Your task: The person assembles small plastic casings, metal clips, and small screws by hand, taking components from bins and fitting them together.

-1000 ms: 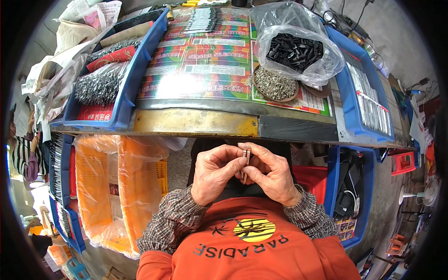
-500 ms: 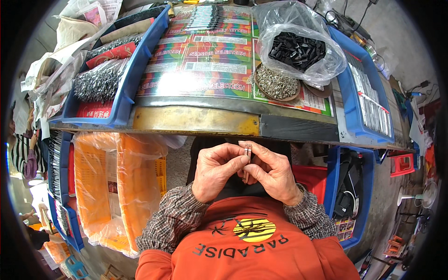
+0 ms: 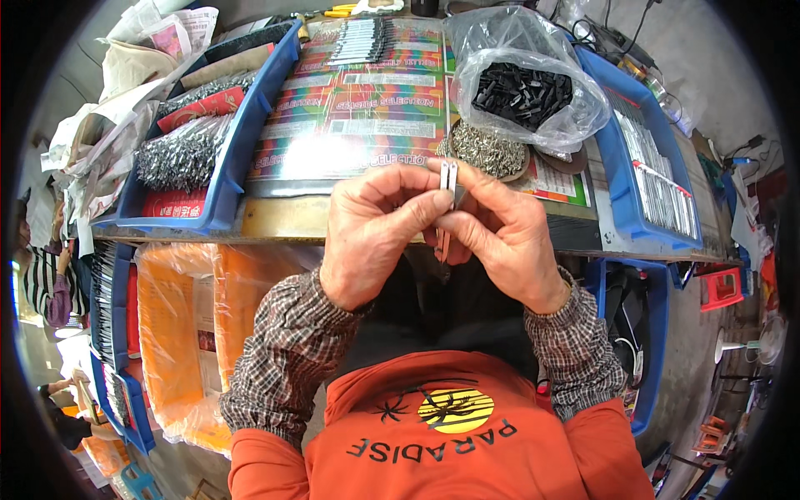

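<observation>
Gap between blue tray (image 3: 260, 96) and bag (image 3: 504, 37), table edge (image 3: 283, 218) perhaps obstructing

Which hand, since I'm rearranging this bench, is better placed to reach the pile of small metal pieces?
Probably the right hand: the pile lies just beyond it, while the left hand sits farther away. Both hold the slim metal item.

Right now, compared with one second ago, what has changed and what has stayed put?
The left hand and right hand have moved up the picture, now overlapping the table edge, still gripping the slim metal piece; nothing was let go. The black pieces, heap of small metal parts and left blue tray look unmoved.
</observation>
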Demonstrator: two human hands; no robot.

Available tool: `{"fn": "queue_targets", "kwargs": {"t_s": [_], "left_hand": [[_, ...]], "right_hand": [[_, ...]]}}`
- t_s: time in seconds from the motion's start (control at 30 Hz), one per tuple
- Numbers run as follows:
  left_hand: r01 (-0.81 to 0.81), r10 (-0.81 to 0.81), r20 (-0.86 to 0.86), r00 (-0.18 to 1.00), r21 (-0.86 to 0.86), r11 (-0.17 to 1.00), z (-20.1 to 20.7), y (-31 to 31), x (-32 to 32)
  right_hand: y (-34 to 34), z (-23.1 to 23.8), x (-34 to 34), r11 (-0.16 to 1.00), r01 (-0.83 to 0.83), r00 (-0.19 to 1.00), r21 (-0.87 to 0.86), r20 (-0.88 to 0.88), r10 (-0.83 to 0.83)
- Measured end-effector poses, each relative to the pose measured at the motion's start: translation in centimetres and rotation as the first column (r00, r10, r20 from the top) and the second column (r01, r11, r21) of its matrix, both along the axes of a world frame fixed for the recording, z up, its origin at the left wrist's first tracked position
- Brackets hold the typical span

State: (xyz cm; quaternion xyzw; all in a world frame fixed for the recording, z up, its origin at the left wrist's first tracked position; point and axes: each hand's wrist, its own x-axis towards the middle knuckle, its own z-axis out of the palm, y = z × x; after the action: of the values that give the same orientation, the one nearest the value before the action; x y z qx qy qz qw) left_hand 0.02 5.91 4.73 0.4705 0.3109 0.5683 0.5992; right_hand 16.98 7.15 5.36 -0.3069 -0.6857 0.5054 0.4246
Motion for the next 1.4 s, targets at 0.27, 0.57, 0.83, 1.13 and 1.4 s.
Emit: {"fn": "queue_targets", "kwargs": {"t_s": [0.27, 0.57, 0.83, 1.13, 1.4], "left_hand": [[-0.017, 0.021, -0.032, 0.999, 0.138, 0.99, 3.0, 2.3, -0.4], [-0.032, 0.055, -0.097, 0.994, 0.219, 0.975, 3.3, 2.7, -0.3], [0.253, -0.263, -0.122, 0.957, -0.094, 0.963, 2.4, -1.5, -0.7], [0.369, -0.387, -0.119, 0.914, -0.147, 0.918, -1.0, -3.7, -0.9], [-0.12, 0.274, -0.467, 0.841, 0.333, 0.935, -2.7, -5.1, 1.9]], "right_hand": [[2.0, 2.4, -0.6, 0.999, 0.021, 0.996, 0.031, -0.091, -0.018], [2.0, 2.5, -0.8, 0.998, 0.033, 0.993, 0.057, -0.113, -0.026], [-0.4, 3.2, 2.5, 0.993, -0.094, 0.995, 0.077, -0.007, 0.095], [-2.4, 0.3, 3.5, 0.951, -0.277, 0.954, -0.137, -0.162, 0.254], [-2.8, -1.6, 2.5, 0.987, -0.091, 0.975, -0.131, -0.213, 0.062]]}}
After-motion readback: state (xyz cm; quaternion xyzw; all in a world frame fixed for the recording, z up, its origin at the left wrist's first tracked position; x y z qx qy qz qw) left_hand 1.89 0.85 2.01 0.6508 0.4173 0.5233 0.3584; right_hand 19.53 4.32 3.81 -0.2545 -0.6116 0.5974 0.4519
